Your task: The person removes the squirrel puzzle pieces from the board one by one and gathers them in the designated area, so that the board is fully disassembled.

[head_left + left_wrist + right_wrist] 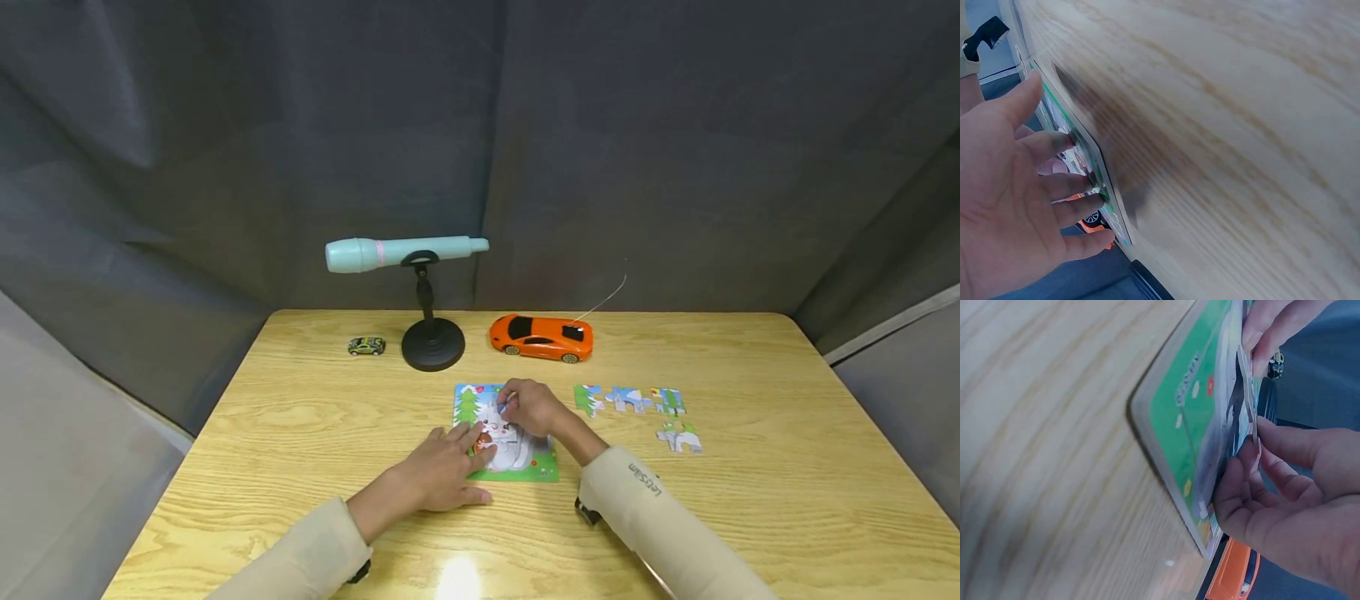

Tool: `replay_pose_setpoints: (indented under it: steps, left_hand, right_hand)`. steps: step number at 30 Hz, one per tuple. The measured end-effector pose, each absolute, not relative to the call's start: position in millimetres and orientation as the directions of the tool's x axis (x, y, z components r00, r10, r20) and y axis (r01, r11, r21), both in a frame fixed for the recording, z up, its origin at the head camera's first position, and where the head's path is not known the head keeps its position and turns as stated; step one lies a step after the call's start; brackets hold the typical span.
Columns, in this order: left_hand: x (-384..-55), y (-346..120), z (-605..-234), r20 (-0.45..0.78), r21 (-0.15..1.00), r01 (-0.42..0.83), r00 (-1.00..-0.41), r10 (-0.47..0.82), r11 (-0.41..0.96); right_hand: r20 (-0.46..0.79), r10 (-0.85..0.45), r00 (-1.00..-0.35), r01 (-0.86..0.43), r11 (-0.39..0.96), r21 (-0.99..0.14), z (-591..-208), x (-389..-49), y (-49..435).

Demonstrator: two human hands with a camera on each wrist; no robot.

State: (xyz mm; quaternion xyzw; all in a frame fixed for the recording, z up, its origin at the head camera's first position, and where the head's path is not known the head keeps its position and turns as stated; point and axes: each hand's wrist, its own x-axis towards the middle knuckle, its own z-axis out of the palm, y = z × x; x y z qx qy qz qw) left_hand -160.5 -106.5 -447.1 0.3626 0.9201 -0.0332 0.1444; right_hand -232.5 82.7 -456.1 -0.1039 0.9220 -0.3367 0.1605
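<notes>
A jigsaw board [534, 474] with a green border and a pale animal picture lies flat on the table. My left hand [442, 472] rests on its left side, fingers spread and nearly straight, the thumb on the wood just off the near edge. In the left wrist view the left fingers [1072, 186] reach over the board's rim. Above the board's upper middle, my right hand [534, 407] pinches a puzzle piece [1258, 445] between thumb and fingers. The right wrist view shows that piece edge-on, close over the picture. Right fingers partly cover the board.
Several loose puzzle pieces [628, 400] lie right of the board, one piece [680, 437] nearer me. Behind stand an orange toy car [542, 337] with a thin antenna, a light-blue microphone [420, 251] on a black stand [432, 345], and a small green toy car [367, 346].
</notes>
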Motion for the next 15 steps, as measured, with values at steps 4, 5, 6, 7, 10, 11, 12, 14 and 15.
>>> replay_pose_setpoints:
  steps: [4,5,6,7,10,11,12,14,15]
  left_hand:
    - [-161.3,-106.9,-448.4,-0.296,0.032,0.683,-0.691,0.660,0.730]
    - [-161.4,-107.0,-448.4,-0.298,0.030,0.685,-0.689,0.660,0.728]
    - [-161.6,-107.0,-448.2,-0.300,0.029,0.685,-0.689,0.660,0.728]
    - [-161.9,-107.0,-448.1,-0.303,0.030,0.684,-0.689,0.659,0.729]
    - [-162.7,-106.8,-447.3,-0.309,0.037,0.680,-0.689,0.656,0.732]
    - [-163.1,-106.6,-447.0,-0.308,0.039,0.681,-0.689,0.657,0.732]
    - [-163.7,-106.5,-446.7,-0.305,0.043,0.680,-0.689,0.658,0.732]
    - [-165.1,-106.3,-446.6,-0.296,0.045,0.684,-0.687,0.664,0.728]
    - [-165.8,-106.4,-446.7,-0.289,0.046,0.686,-0.686,0.667,0.726]
  right_hand:
    - [-0.246,-0.253,-0.936,-0.021,0.736,-0.677,-456.7,-234.2,81.9]
    - [-0.254,-0.243,-0.936,-0.005,0.731,-0.682,-456.6,-234.6,81.8]
    - [-0.260,-0.236,-0.936,0.006,0.729,-0.685,-456.7,-235.1,81.6]
    - [-0.264,-0.231,-0.936,0.015,0.725,-0.688,-457.1,-235.6,81.5]
    - [-0.271,-0.221,-0.937,0.035,0.712,-0.702,-457.0,-236.4,81.4]
    - [-0.269,-0.221,-0.937,0.036,0.707,-0.707,-457.2,-236.7,81.5]
    - [-0.270,-0.221,-0.937,0.039,0.702,-0.712,-457.3,-237.1,81.7]
    - [-0.269,-0.224,-0.937,0.041,0.692,-0.721,-457.4,-237.9,82.6]
    - [-0.270,-0.224,-0.937,0.044,0.688,-0.724,-457.4,-238.3,83.3]
